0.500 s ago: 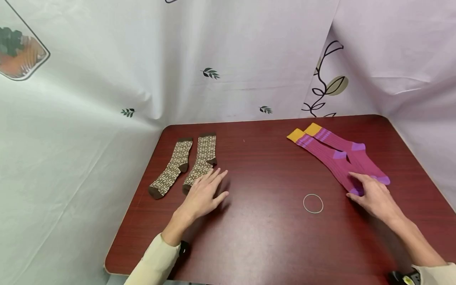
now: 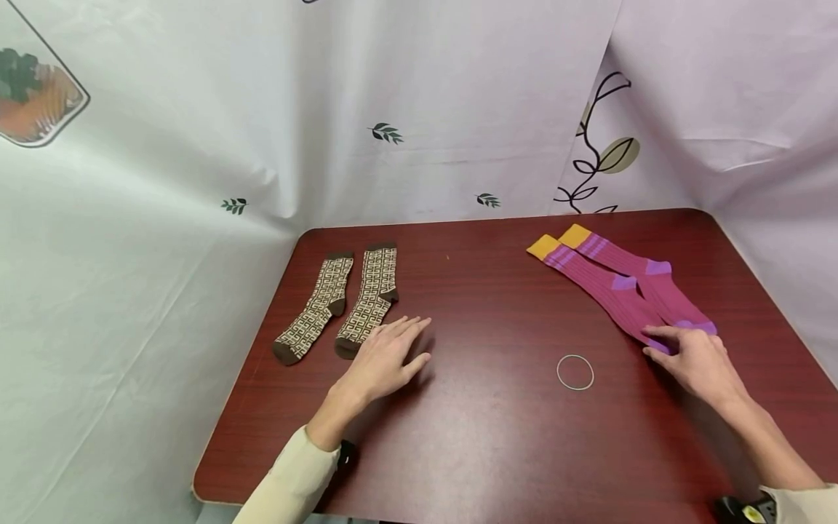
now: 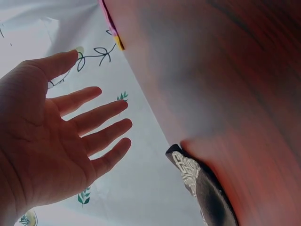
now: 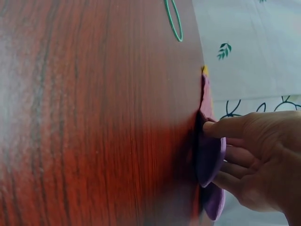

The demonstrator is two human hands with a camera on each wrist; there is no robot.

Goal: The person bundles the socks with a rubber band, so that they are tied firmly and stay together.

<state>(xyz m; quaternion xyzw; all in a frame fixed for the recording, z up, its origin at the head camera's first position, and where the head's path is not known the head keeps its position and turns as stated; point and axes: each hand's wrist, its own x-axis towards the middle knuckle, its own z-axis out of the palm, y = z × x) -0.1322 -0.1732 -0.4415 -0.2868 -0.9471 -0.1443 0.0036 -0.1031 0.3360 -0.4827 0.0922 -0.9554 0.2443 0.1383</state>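
Note:
Two magenta socks with yellow cuffs lie side by side at the right, the nearer sock [image 2: 609,295] and the farther sock [image 2: 677,298]. My right hand [image 2: 703,364] pinches the nearer one's purple toe [image 4: 211,155] between thumb and fingers. On the left lie two brown-and-cream patterned socks, the outer sock [image 2: 317,306] and the inner sock [image 2: 374,291]. Beside the inner one's toe, my left hand [image 2: 380,364] hovers palm down with its fingers spread, holding nothing; the left wrist view shows the bare palm [image 3: 51,136].
A thin pale green ring [image 2: 575,389] lies on the dark red table [image 2: 484,437], left of my right hand. White patterned cloth [image 2: 445,87] hangs behind the table and along both sides.
My left hand has moved a little to the right, away from the inner patterned sock. The right thumb and fingers have drawn closer together on the magenta sock's toe.

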